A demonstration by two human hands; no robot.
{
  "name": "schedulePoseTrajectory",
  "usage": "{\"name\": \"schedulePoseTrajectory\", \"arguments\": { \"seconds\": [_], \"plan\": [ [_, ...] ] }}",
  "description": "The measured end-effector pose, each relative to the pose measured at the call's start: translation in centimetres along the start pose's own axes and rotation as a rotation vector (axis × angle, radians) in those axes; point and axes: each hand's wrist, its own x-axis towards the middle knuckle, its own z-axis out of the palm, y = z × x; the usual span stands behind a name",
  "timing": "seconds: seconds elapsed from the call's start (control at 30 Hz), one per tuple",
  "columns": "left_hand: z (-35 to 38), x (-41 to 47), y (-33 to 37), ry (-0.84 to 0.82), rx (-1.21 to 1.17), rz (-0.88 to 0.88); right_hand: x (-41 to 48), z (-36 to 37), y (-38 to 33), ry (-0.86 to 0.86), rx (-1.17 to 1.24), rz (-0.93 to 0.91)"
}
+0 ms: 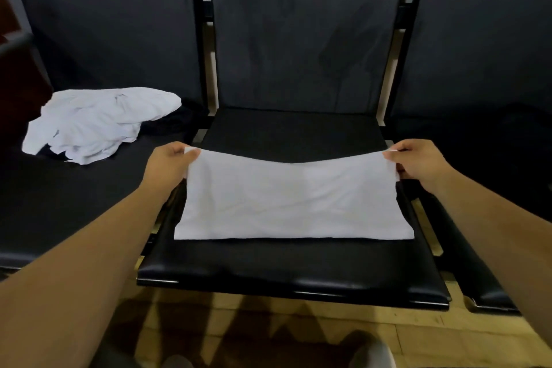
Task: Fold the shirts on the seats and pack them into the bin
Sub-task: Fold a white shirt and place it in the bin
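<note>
1. Closest in, a wooden floor (298, 326) shows under the seats, with the tip of a shoe (373, 352) at the bottom edge.
2. Two bare forearms reach forward from the lower corners over the middle seat (292, 272), a black padded one with a glossy front edge.
3. A white shirt (292, 200) lies on this seat as a wide folded rectangle. Its near edge rests flat on the cushion and its far edge is lifted and sags in the middle.
4. The left hand (167, 164) pinches the far left corner of the shirt, thumb on top and fingers curled under.
5. The right hand (418, 161) pinches the far right corner the same way.
6. On the left seat (59, 203), well apart from the held shirt, lies a crumpled pile (98, 122) of white shirts, pushed up near the backrest.
7. The right seat (478, 143) is dark and hard to read.
8. Farthest back, dark backrests (304, 39) stand in a row, divided by pale frame posts.
</note>
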Motion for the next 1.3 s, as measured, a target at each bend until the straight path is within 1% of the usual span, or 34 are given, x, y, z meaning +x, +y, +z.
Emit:
{"name": "schedulePoseTrajectory", "arguments": {
  "seconds": [0.07, 0.13, 0.23, 0.33, 0.47, 0.57, 0.63, 0.73, 0.77, 0.83, 0.93, 1.03, 1.17, 1.23, 1.3],
  "plan": [
    [1.3, 0.4, -0.3, 0.035, 0.121, -0.011, 0.9, 1.3, 1.6, 0.086, -0.122, -0.027],
    [2.1, 0.8, -0.6, 0.072, 0.205, -0.029, 1.3, 2.0, 2.5, 0.128, -0.249, -0.082],
    [2.9, 1.1, -0.8, 0.131, 0.264, -0.034, 1.8, 2.5, 2.9, 0.163, -0.322, -0.183],
    [3.8, 1.2, -0.7, 0.169, 0.302, -0.054, 2.0, 3.1, 3.2, 0.199, -0.364, -0.211],
    [4.0, 1.3, -0.7, 0.158, 0.409, -0.067, 1.1, 3.9, 2.9, 0.230, -0.462, -0.165],
    [3.7, 1.1, -0.7, 0.113, 0.452, -0.119, -0.2, 4.3, 1.5, 0.280, -0.624, -0.275],
    [4.0, 0.7, 0.0, 0.071, 0.524, -0.186, -1.9, 4.9, 0.3, 0.223, -0.689, -0.365],
    [4.2, 0.0, 1.0, 0.034, 0.562, -0.324, -5.5, 6.7, -0.7, -0.002, -0.668, -0.439],
    [4.1, -0.2, 1.1, 0.005, 0.563, -0.342, -6.7, 7.4, -0.9, -0.082, -0.644, -0.438],
    [3.9, -0.4, 1.3, -0.076, 0.569, -0.312, -8.7, 8.8, -1.0, -0.197, -0.627, -0.414],
    [3.5, -1.3, 1.7, -0.170, 0.548, -0.277, -9.7, 10.3, -0.3, -0.251, -0.740, -0.431],
    [2.8, -2.3, 2.0, -0.216, 0.450, -0.310, -9.5, 10.4, 1.0, -0.303, -0.828, -0.488],
    [2.0, -3.1, 2.5, -0.217, 0.361, -0.298, -9.6, 9.7, 1.7, -0.432, -0.766, -0.634],
    [1.4, -3.3, 2.3, -0.233, 0.226, -0.363, -9.7, 9.7, 1.8, -0.460, -0.815, -0.676],
    [0.8, -3.6, 1.9, -0.273, 0.141, -0.447, -9.4, 10.0, 1.7, -0.459, -0.827, -0.656]
  ]
}}
